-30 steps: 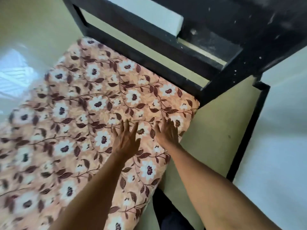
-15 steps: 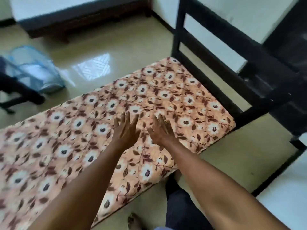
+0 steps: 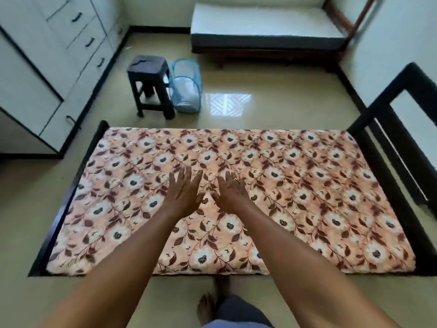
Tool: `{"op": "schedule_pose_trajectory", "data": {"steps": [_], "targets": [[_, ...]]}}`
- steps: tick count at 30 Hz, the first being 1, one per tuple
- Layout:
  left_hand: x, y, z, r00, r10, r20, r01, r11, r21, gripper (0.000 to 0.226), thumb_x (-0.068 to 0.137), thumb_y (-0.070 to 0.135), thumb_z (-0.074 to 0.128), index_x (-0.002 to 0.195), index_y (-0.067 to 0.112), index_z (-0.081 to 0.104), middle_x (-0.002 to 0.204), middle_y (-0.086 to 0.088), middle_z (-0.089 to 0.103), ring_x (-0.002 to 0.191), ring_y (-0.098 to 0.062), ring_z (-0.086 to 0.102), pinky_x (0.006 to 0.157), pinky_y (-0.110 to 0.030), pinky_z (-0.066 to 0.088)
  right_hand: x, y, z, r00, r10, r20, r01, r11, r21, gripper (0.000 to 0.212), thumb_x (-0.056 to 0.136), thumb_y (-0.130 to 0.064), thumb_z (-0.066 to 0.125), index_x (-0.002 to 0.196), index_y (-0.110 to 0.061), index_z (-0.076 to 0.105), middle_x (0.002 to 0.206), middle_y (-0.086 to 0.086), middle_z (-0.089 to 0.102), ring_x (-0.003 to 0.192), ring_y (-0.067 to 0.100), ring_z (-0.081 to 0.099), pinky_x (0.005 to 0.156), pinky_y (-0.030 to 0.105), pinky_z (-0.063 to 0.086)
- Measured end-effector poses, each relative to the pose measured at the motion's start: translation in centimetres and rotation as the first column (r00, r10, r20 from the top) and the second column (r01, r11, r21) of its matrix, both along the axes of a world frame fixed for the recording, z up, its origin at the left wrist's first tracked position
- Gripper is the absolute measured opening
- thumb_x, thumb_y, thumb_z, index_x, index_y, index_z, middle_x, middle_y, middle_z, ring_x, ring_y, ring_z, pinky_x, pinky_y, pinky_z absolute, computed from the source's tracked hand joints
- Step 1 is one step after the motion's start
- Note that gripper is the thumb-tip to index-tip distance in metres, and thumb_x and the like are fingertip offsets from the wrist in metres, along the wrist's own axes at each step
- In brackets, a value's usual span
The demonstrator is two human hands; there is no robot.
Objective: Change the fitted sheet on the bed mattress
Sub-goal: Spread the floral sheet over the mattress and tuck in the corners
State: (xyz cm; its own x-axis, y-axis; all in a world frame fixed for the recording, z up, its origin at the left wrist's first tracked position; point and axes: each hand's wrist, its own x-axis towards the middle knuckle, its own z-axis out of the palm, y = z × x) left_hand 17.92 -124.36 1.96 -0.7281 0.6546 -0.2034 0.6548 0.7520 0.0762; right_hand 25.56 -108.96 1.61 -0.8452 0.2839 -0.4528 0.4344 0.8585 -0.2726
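A peach floral fitted sheet (image 3: 295, 185) covers the whole mattress, stretched flat to all four edges on a low black bed frame (image 3: 390, 185). My left hand (image 3: 183, 192) and my right hand (image 3: 233, 192) are held side by side over the middle of the sheet, fingers straight and spread, palms down. Neither hand holds anything. Whether the palms touch the fabric cannot be told.
A black stool (image 3: 150, 85) and a blue mesh laundry basket (image 3: 186, 88) stand on the glossy floor beyond the bed. White drawers (image 3: 59, 55) line the left wall. A second bed with a bare white mattress (image 3: 267, 22) stands at the back. My bare foot (image 3: 207, 308) is at the near edge.
The view has swung left from the bed's right corner to its middle. Both hands have stayed flat and close together and now sit over the centre of the sheet.
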Motion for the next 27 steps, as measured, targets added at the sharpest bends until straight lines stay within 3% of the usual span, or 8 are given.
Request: {"op": "schedule_pose_trajectory", "data": {"steps": [11,17,23,27], "targets": [[-5.1,-13.0,-0.2,0.939,0.343,0.018,-0.339,0.935,-0.107,0.074,0.102,0.051,0.046,0.162,0.025,0.012,0.168,-0.018,0.013,0.156,-0.037,0.011,0.123,-0.061,0.011,-11.9,-11.1,-1.3,0.929,0.370,0.004,-0.370,0.929,0.023,0.065,0.105,-0.050,0.041,0.156,-0.012,0.028,0.166,0.022,0.019,0.155,0.040,0.015,0.124,0.059,0.011],[-7.1,-29.0,-0.5,0.822,0.569,0.013,-0.566,0.819,-0.094,0.073,0.104,0.053,0.039,0.163,0.023,0.007,0.168,-0.019,0.010,0.156,-0.037,0.008,0.123,-0.061,0.008,-18.8,-27.1,-0.2,0.761,0.647,0.040,-0.648,0.759,0.058,0.069,0.106,-0.050,0.041,0.161,-0.013,0.021,0.169,0.021,0.012,0.157,0.037,0.009,0.125,0.057,0.007],[-8.7,-48.2,-1.0,0.695,0.718,-0.037,-0.716,0.686,-0.129,0.072,0.101,0.055,0.042,0.160,0.022,0.019,0.164,-0.021,0.020,0.153,-0.038,0.017,0.121,-0.063,0.014,-24.4,-46.9,-1.4,0.624,0.781,0.010,-0.778,0.620,0.100,0.069,0.102,-0.053,0.043,0.157,-0.014,0.028,0.167,0.022,0.018,0.155,0.038,0.017,0.124,0.058,0.014],[-9.7,-60.2,0.7,0.631,0.775,-0.039,-0.772,0.622,-0.132,0.072,0.102,0.051,0.042,0.162,0.022,0.013,0.167,-0.020,0.012,0.155,-0.036,0.011,0.124,-0.059,0.009,-27.1,-59.7,-0.4,0.513,0.858,-0.020,-0.851,0.511,0.118,0.069,0.103,-0.052,0.043,0.159,-0.014,0.025,0.167,0.022,0.017,0.156,0.039,0.013,0.125,0.057,0.010]]}}
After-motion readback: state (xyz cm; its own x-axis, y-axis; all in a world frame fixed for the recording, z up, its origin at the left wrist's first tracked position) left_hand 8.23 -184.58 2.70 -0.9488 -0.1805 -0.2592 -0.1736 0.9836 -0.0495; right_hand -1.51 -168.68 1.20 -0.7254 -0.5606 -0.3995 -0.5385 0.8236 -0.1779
